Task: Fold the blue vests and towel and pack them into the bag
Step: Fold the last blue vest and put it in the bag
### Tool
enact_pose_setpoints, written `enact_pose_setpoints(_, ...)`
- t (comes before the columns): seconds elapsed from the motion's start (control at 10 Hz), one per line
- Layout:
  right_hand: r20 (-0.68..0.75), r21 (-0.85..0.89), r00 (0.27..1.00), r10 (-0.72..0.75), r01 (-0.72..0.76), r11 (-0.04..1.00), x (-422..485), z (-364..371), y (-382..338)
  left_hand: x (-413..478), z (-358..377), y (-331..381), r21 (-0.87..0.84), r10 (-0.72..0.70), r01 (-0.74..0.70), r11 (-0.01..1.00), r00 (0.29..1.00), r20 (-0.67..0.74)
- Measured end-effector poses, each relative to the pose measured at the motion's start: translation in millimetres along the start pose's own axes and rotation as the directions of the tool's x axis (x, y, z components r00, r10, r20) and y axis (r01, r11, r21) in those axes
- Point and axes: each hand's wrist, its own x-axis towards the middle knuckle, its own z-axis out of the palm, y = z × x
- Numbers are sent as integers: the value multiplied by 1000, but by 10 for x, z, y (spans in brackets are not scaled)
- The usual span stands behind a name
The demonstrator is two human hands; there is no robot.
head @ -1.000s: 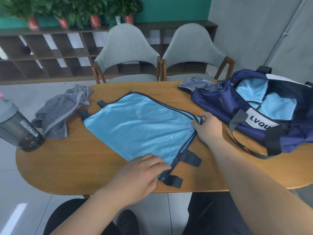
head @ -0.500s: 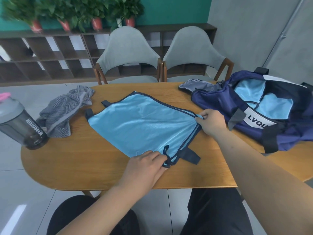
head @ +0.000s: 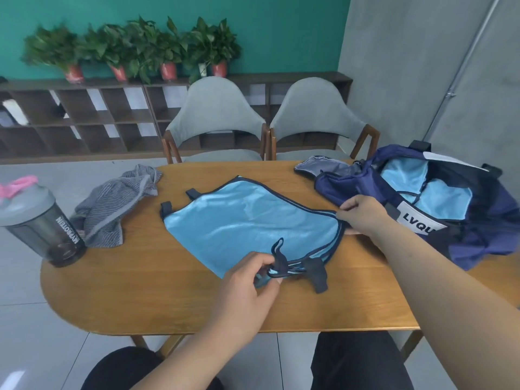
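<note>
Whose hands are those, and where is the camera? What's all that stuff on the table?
The camera sits on a person's head and looks down, so you see their own two arms. There is no robot here. The left hand pinches the near corner of a blue vest, by its dark straps. The right hand pinches the vest's right corner. The vest lies spread on a wooden table. To the right lies an open navy bag with more blue cloth inside. To the left are a grey striped cloth and a dark shaker bottle.
</note>
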Motion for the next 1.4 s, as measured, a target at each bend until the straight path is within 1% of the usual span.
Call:
enact_pose_setpoints(0.1, 81, -115, 997, 3, 7, 993, -64, -45, -4, -7, -4, 60, -54, -18, 19, 998, 1000, 18)
enact_pose_setpoints(0.2, 124, -318, 992, -15, 54, 947, -146, -40, 45, -40, 31, 51, -45, -22, 25, 999, 997, 68)
enact_pose_setpoints(0.3, 48, -418, 995, -87, 99, 903, -207, 0, 113, -93, 78, 47, -29, -9, 12, 999, 994, 107)
enact_pose_setpoints(0.4, -44, -410, 988, -151, 120, 904, -266, -35, 57, -123, 90, 76, -47, -19, 24, 999, 994, 103)
enact_pose_setpoints(0.5, -101, -327, 981, -163, 123, 937, -298, -140, -102, -130, 62, 168, -137, -52, 63, 989, 995, 84)
enact_pose_setpoints(0.6, -131, -178, 982, -133, 108, 978, -286, -259, -310, -96, -3, 364, -276, -103, 127, 953, 990, 100)
enact_pose_setpoints(0.7, -82, 9, 994, -76, 77, 997, -253, -317, -528, -9, -75, 511, -393, -159, 186, 901, 982, 100)
enact_pose_setpoints(0.8, -55, 108, 998, -34, 40, 993, -166, -229, -762, 82, -198, 587, -526, -237, 229, 819, 970, 53)
enact_pose_setpoints(0.9, -2, 141, 1000, -12, 12, 990, -79, -5, -997, 188, -352, 586, -638, -350, 273, 720, 937, 6)
enact_pose_setpoints(1.0, 38, 108, 999, -35, 31, 994, -21, 298, -1206, 315, -496, 409, -668, -454, 296, 683, 888, -70)
enact_pose_setpoints(1.1, 106, 62, 993, -42, 35, 997, 88, 685, -1299, 430, -617, 128, -719, -562, 314, 620, 817, -128)
enact_pose_setpoints(1.2, 105, 68, 994, -30, 23, 997, 276, 1064, -1294, 538, -720, -166, -758, -660, 360, 544, 741, -122)
enact_pose_setpoints(1.3, 194, -255, 974, -112, 161, 953, 442, 1395, -1311, 640, -823, -413, -733, -709, 415, 539, 693, -129)
enact_pose_setpoints(1.4, 193, -492, 975, -114, 197, 848, 463, 1590, -1272, 695, -862, -656, -657, -734, 480, 581, 659, -168)
